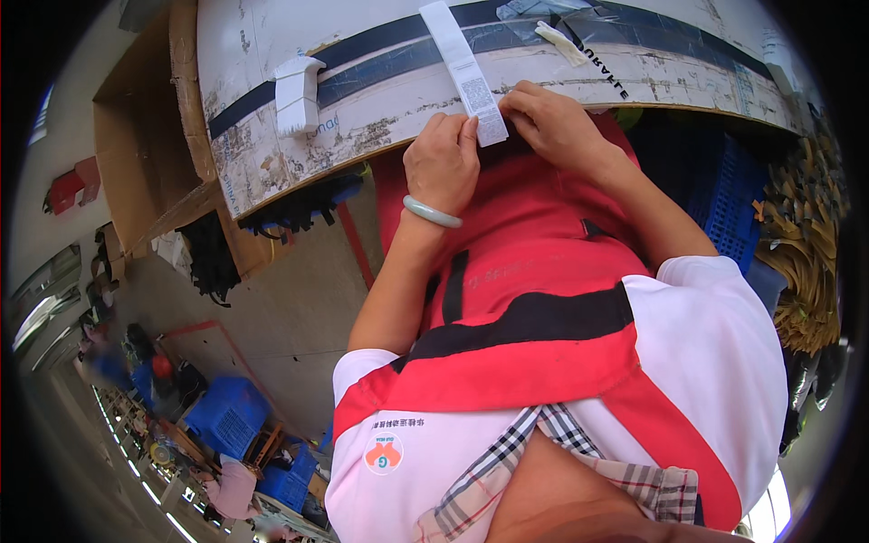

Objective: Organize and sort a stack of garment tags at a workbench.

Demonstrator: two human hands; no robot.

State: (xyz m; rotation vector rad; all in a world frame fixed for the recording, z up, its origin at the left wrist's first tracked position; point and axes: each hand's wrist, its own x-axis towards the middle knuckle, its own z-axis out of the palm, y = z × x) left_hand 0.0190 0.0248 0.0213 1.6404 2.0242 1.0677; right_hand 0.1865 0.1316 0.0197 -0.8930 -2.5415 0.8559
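Observation:
A long white strip of printed labels (460, 65) runs from the far side of the worktable to its near edge, its near end hanging just past the edge. My left hand (441, 161) is closed, thumb and finger pinching the left edge of the strip. On the opposite edge, my right hand (554, 119) has its fingers curled in against the strip near the same end; its fingertips are partly hidden. Left of the hands, a folded stack of white labels (296, 98) stands on the table. A small cream-white strip (561, 43) lies to the right, beside clear plastic (548, 11).
The worktable (380, 118) has a worn white board top with dark tape across it. An open cardboard box (149, 136) stands at its left. Blue crates (724, 195) and stacked brown pieces (810, 244) are at the right. More blue crates (226, 416) sit on the floor behind.

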